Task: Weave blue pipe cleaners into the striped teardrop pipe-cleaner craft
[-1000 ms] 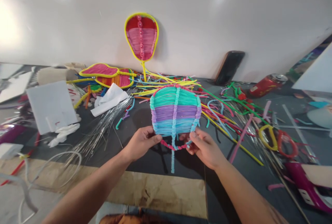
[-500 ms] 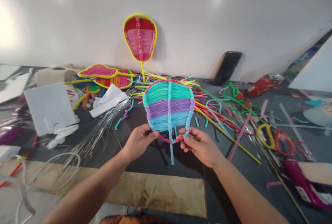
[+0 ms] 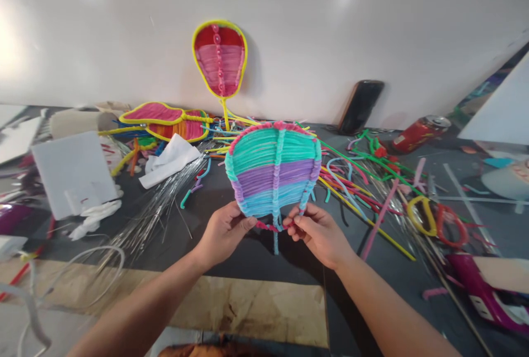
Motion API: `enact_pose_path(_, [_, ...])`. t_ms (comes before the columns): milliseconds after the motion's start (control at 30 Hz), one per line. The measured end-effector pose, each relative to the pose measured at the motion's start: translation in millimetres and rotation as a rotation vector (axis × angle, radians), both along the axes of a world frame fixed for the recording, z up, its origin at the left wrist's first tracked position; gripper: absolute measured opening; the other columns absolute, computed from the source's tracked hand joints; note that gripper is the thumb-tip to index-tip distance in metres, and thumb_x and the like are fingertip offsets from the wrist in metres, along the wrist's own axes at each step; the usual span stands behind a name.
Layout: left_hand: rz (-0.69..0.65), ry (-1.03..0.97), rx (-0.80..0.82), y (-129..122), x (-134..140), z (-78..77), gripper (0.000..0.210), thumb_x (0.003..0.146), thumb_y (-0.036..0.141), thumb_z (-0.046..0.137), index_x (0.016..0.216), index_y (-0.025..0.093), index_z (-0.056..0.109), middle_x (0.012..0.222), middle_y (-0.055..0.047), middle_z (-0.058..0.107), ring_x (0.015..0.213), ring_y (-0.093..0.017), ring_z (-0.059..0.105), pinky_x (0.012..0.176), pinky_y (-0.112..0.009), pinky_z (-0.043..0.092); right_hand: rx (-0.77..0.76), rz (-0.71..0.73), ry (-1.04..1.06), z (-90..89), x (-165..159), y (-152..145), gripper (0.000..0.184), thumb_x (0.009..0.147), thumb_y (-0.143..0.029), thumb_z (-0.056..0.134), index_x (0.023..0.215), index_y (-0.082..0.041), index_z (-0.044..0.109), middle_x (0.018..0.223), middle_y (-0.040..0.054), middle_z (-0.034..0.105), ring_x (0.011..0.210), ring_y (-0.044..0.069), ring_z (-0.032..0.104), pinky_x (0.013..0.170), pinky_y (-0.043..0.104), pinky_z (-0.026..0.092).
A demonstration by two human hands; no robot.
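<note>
A left hand [image 3: 225, 236] clamps thumb and fingers on the lower left edge of a striped woven panel [image 3: 254, 180], held above a dark tabletop [image 3: 343, 313] between 2 hands, as a right hand [image 3: 320, 233], thumb and fingertips together, pinches its pink lower rim [image 3: 268, 227]. Over the past 0.5 seconds the panel has tipped, its face showing broader and its 1 blue tail shorter, while both grips have held, suggesting that the handling centers on the lower rim. Counted from left: 1 white card [image 3: 74, 164]; 1 spray of silver wires [image 3: 152, 214], strands too many to count; 1 yellow-edged winged piece [image 3: 155, 113]; 1 upright fan-shaped piece [image 3: 229, 57]; the panel, with 3 color bands; fuzzy stems [image 3: 384, 233], too tangled to count; 1 phone [image 3: 361, 106] leaning on the wall [image 3: 314, 43]; 1 red can [image 3: 417, 135]; 2 loops, 1 yellow loop [image 3: 410, 211] and 1 red loop [image 3: 440, 225]; and 1 purple tool [image 3: 479, 296], far right.
</note>
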State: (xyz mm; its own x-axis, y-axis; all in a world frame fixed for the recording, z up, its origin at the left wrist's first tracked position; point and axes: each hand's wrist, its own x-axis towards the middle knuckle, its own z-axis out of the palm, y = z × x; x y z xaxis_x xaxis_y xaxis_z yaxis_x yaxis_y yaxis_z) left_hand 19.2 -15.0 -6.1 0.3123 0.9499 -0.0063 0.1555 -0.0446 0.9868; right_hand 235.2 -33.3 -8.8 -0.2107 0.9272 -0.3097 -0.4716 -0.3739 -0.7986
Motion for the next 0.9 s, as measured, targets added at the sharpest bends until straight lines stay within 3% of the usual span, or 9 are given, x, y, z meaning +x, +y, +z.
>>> enact_pose_path(100, [0.024,-0.111,-0.105,1.4,0.9,1.9,0.024,0.081,0.034,0.064,0.094,0.015,0.068,0.087,-0.005,0.068,0.082,-0.018,0.059,0.077,-0.028,0.045,-0.024,0.043,0.085,4.4,1.5,-1.3,0.021,0.069,-0.027,0.077,0.087,-0.02,0.067,0.076,0.0012,0.07,0.059,0.008,0.062,0.053,0.018,0.048])
enact_pose_path(200, [0.064,-0.298,-0.31,4.8,2.1,4.8,0.024,0.076,0.036,0.07,0.084,0.013,0.067,0.073,-0.002,0.065,0.069,-0.013,0.057,0.067,-0.024,0.045,-0.031,0.115,0.168,8.2,2.9,-2.6,0.032,0.068,-0.024,0.079,0.097,-0.023,0.066,0.082,0.001,0.07,0.066,0.01,0.065,0.056,0.019,0.051])
enact_pose_path(333, [0.039,-0.463,-0.53,5.8,5.8,7.7,0.027,0.069,0.035,0.077,0.073,0.011,0.064,0.067,-0.002,0.063,0.061,-0.01,0.056,0.063,-0.022,0.047,-0.019,0.12,0.234,7.5,2.4,-3.4,0.031,0.065,-0.022,0.081,0.092,-0.024,0.067,0.077,-0.0018,0.068,0.065,0.009,0.064,0.056,0.017,0.051])
enact_pose_path(533, [-0.007,-0.499,-0.64,1.8,11.7,5.7,0.026,0.069,0.033,0.077,0.073,0.012,0.064,0.068,-0.003,0.063,0.062,-0.01,0.058,0.064,-0.023,0.049,-0.013,0.097,0.262,4.6,-1.7,-3.5,0.029,0.059,-0.025,0.085,0.082,-0.023,0.069,0.077,-0.0012,0.068,0.057,0.007,0.062,0.05,0.015,0.049])
enact_pose_path(700, [0.018,-0.486,-0.589,0.6,13.0,1.3,0.024,0.071,0.035,0.075,0.075,0.013,0.064,0.071,-0.003,0.064,0.065,-0.011,0.058,0.067,-0.025,0.049,0.007,-0.052,0.157,1.9,-6.5,-2.5,0.023,0.061,-0.028,0.084,0.076,-0.022,0.068,0.071,-0.0014,0.067,0.054,0.008,0.06,0.047,0.017,0.049])
enact_pose_path(900, [0.075,-0.243,-0.248,-0.7,6.6,-6.5,0.024,0.081,0.037,0.064,0.089,0.014,0.064,0.077,-0.004,0.065,0.069,-0.014,0.056,0.069,-0.027,0.046,0.017,-0.168,0.088,-3.4,-11.6,-1.4,0.022,0.062,-0.031,0.082,0.066,-0.02,0.064,0.065,-0.0018,0.065,0.052,0.008,0.058,0.046,0.018,0.046])
